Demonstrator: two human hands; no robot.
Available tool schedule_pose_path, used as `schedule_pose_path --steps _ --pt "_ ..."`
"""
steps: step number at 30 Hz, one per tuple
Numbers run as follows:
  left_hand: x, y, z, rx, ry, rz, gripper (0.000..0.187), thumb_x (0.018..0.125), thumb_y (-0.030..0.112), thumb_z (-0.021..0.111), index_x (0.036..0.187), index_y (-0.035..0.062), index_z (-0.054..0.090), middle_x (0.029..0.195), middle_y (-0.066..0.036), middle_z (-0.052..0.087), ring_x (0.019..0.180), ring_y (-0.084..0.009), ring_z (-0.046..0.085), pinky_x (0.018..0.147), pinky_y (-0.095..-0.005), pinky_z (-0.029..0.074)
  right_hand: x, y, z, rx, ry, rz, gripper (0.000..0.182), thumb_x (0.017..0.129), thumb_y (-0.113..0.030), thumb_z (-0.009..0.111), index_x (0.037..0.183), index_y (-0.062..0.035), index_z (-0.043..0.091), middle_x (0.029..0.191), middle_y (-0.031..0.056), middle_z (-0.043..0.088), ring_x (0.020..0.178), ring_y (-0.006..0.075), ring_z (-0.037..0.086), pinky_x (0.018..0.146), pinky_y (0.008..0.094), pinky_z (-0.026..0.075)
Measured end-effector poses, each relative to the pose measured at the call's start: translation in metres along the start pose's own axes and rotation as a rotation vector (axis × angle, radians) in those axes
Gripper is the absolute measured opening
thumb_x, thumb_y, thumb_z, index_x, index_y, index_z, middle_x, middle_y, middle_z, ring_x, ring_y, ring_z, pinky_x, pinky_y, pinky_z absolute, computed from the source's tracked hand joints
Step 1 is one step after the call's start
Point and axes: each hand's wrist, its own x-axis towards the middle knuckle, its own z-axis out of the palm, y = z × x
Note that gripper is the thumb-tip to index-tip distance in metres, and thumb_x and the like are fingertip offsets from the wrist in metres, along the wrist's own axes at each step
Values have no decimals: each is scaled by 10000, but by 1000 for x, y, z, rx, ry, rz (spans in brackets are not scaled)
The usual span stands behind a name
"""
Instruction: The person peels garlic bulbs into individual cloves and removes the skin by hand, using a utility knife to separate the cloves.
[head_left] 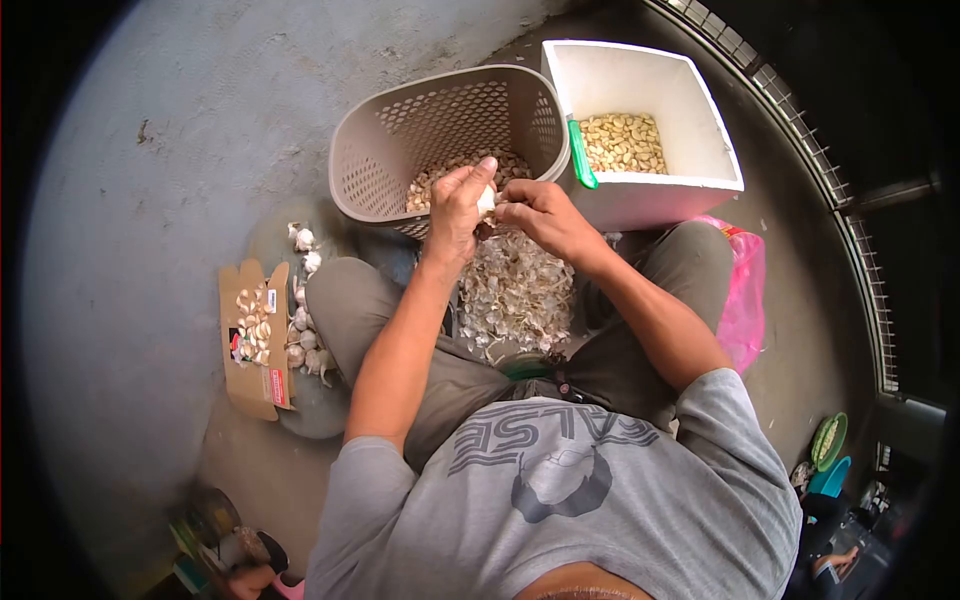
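My left hand (pixel 458 212) is closed around a white garlic bulb (pixel 487 201), thumb pointing up, over the front rim of a brown perforated basket (pixel 365 165). From the other side, the fingers of my right hand (pixel 548 217) pinch the bulb's edge; the exact grip is partly hidden. Loose garlic cloves (pixel 430 186) lie in the basket. Below my hands, between my legs, spreads a heap of papery garlic skins (pixel 515 290).
Right of the basket stands a white foam box (pixel 712 140) holding peeled cloves (pixel 622 142); a green-handled tool (pixel 580 155) rests at its wall. To my left are cardboard (pixel 240 375) with cloves and several garlic bulbs (pixel 302 330). A pink bag (pixel 745 300) lies right. Other people sit behind.
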Motion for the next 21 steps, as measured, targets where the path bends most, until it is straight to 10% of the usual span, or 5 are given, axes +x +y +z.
schedule_pose_path --steps 10,15,21 --pt "23 47 -67 -357 347 -95 210 956 247 604 808 101 572 668 -57 572 398 -125 455 325 -246 299 -44 -23 20 -111 -5 -195 227 990 -177 552 862 10 563 720 94 500 695 187 499 635 359 417" --pt "-6 52 -26 -78 79 86 173 950 195 708 824 91 654 703 -18 612 500 -87 534 357 -246 397 -30 39 11 -934 -517 -321 300 922 -141 679 1194 -16 677 1232 197 646 1146 404 629 980 510 503" --pt "-1 26 -15 104 -36 136 254 973 234 709 788 73 644 689 37 574 596 -44 506 537 -222 390 6 16 -16 102 -45 199 314 1077 -286 572 1147 -3 687 887 42 697 761 118 662 683 280 535"
